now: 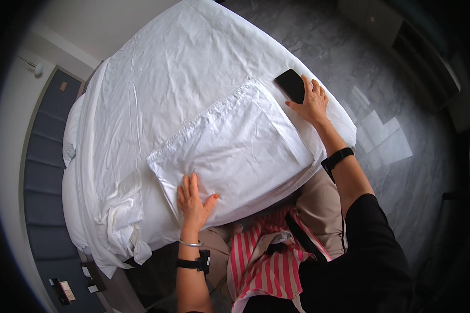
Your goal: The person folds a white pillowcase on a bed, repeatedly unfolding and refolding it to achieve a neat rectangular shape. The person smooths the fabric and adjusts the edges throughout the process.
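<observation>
A folded white cloth (235, 148), with a gathered edge along its far side, lies flat on the near part of a bed covered by a white sheet (180, 70). My left hand (192, 203) rests palm down on the cloth's lower left part, fingers apart. At the bed's right side a black smartphone (291, 86) lies on the sheet, its dark screen up. My right hand (312, 99) is at the phone's right edge, thumb and fingers spread; whether it grips the phone cannot be told. A crumpled white cloth (119, 219) lies to the left of my left hand.
White pillows (72, 133) stand by the padded grey headboard (45, 168) at the left. A striped pink and white cloth (270, 270) lies over my lap. Grey marbled floor (391, 172) borders the bed on the right, with a dark shelf unit (427, 62) beyond it.
</observation>
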Tool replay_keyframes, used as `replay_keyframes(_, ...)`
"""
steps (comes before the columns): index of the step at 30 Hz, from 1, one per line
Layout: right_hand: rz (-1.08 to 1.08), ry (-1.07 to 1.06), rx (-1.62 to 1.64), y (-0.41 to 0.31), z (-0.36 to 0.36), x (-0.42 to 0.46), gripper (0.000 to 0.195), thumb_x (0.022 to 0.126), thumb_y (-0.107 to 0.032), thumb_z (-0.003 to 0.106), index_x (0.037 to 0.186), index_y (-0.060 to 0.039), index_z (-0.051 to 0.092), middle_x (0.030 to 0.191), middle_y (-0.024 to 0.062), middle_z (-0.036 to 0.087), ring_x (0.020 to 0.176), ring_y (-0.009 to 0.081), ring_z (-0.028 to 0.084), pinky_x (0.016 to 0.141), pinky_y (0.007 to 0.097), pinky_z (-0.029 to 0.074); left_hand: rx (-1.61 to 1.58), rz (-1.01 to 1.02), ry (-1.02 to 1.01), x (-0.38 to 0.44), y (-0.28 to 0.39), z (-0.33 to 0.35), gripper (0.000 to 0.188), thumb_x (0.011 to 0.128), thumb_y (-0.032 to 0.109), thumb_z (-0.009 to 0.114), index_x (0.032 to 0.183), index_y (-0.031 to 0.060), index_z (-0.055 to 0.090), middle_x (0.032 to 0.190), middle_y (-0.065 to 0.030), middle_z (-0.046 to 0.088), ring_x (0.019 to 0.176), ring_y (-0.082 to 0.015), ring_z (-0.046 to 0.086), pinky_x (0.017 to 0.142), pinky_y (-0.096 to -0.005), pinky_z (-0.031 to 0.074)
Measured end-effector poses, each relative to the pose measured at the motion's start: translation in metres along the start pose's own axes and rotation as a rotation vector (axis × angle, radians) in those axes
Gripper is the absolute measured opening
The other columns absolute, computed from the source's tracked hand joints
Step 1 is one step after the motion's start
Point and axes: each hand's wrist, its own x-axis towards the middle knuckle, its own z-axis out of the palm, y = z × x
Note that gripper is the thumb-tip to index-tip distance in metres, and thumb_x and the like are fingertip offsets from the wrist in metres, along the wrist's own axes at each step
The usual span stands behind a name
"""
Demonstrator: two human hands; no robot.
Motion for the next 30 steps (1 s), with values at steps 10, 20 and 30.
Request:
replay_keyframes(10,-0.591,-0.208,0.674,-0.098,-0.071,-0.103,0.041,0.065,-0.010,0.074,0.102,-0.0056,0.057,0.104,0.0142,0.056,0.099,0.0328,0.052,0.087,0.0410,0.043,0.045,0.005,0.045,-0.002,-0.003,0.002,0.084,0.075,0.044,0.068,0.141,0.0133,0.028,0.144,-0.0197,0.027,0.129,-0.0469,0.024,0.104,-0.0553,0.019)
replay_keyframes(20,-0.854,-0.515,0.627,-0.119,-0.077,-0.198,0.037,0.066,-0.009,0.068,0.101,-0.0074,0.057,0.108,0.0102,0.055,0.104,0.0306,0.049,0.089,0.0398,0.041,-0.521,-0.327,0.521,-0.030,-0.140,-0.044,0.055,0.073,0.009,0.071,0.123,0.0013,0.049,0.122,-0.0144,0.053,0.112,-0.0262,0.050,0.092,-0.0370,0.040)
replay_keyframes(30,-0.764,-0.617,0.614,-0.115,-0.089,-0.205,0.033,0.065,0.001,0.066,0.097,-0.0065,0.060,0.104,0.0115,0.058,0.095,0.0335,0.052,0.083,0.0410,0.044,0.131,-0.619,0.491,-0.147,-0.323,-0.014,0.058,0.065,0.014,0.073,0.118,0.0092,0.050,0.100,-0.0229,0.060,0.095,-0.0404,0.057,0.082,-0.0476,0.046)
